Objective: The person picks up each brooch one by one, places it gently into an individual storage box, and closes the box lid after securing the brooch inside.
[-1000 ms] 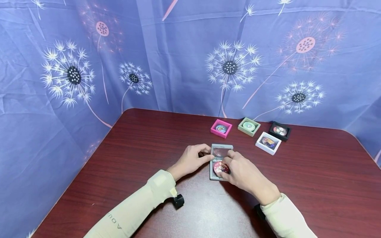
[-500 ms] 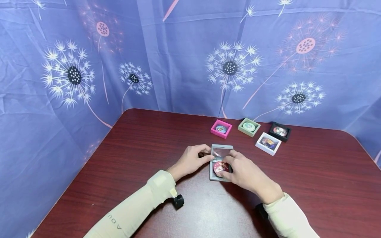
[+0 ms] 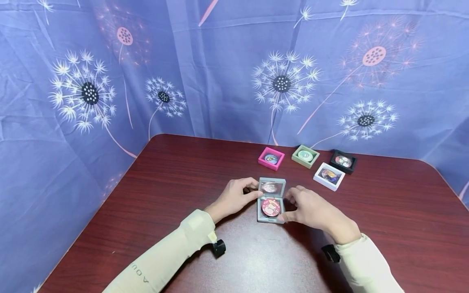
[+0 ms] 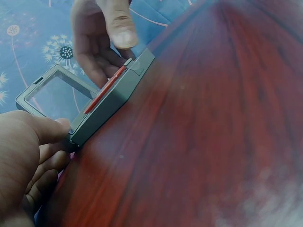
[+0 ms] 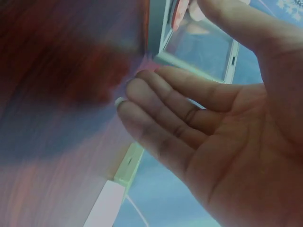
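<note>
A grey hinged display case [image 3: 261, 215] lies on the table with its clear-windowed lid [image 3: 272, 179] raised. Inside the base sits a round red-and-pink button badge [image 3: 270, 207]; the left wrist view shows the badge edge-on [image 4: 102, 93], near level with the case rim. My left hand [image 3: 239, 195] holds the case's left side by the hinge, its thumb at the lid's edge and its fingers curled behind. At the right side is my right hand [image 3: 315, 208], its thumb by the lower right corner. In the right wrist view that hand's fingers [image 5: 165, 104] are relaxed and hold nothing.
Several small framed badges stand beyond the hands: pink [image 3: 271, 158], green [image 3: 305, 156], white [image 3: 329, 176] and black [image 3: 343, 161] cases. A patterned blue cloth [image 3: 227, 81] hangs behind the dark red table [image 3: 190, 162].
My right hand has come off the badge and moved right, leaving the badge lying uncovered in the case. My left hand stays at the hinge side.
</note>
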Available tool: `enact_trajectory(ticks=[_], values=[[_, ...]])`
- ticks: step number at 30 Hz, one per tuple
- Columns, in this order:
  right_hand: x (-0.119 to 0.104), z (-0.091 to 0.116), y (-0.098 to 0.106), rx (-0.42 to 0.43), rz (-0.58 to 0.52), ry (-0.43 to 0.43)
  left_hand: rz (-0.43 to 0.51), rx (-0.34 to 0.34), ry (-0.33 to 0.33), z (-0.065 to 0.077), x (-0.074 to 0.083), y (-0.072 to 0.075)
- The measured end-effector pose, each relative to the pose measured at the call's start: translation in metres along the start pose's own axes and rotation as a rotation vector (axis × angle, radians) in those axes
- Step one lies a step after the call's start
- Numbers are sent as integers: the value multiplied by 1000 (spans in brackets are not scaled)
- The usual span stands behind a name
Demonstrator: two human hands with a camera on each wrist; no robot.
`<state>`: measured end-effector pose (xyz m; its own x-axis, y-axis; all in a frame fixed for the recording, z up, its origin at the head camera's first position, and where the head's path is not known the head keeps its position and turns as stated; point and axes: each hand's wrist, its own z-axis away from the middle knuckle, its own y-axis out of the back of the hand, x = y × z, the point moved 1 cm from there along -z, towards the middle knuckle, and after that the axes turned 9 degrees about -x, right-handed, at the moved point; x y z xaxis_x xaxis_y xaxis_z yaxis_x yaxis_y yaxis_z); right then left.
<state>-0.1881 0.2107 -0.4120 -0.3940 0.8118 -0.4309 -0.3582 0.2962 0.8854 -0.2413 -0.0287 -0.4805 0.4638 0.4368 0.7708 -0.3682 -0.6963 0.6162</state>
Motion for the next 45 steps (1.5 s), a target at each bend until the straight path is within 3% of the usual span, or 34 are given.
enact_trajectory(ticks=[5, 17, 21, 25, 32, 38, 45], values=[[4, -1, -1, -17, 0, -10, -7, 9, 9, 0, -1, 0], [13, -6, -7, 20, -76, 69, -6, -4, 3, 0, -2, 1], [18, -9, -10, 16, -126, 86, 9, -70, -10, 0, -4, 4], [21, -10, -11, 11, -146, 99, 13, -178, -16, 1, -6, 10], [21, -10, -12, 13, -155, 98, -112, -343, -20, 3, -4, 16], [22, -10, -12, 13, -151, 91, -191, -376, -64, 2, -3, 16], [22, -10, -12, 13, -150, 96, -247, -371, -69, 1, -3, 15]])
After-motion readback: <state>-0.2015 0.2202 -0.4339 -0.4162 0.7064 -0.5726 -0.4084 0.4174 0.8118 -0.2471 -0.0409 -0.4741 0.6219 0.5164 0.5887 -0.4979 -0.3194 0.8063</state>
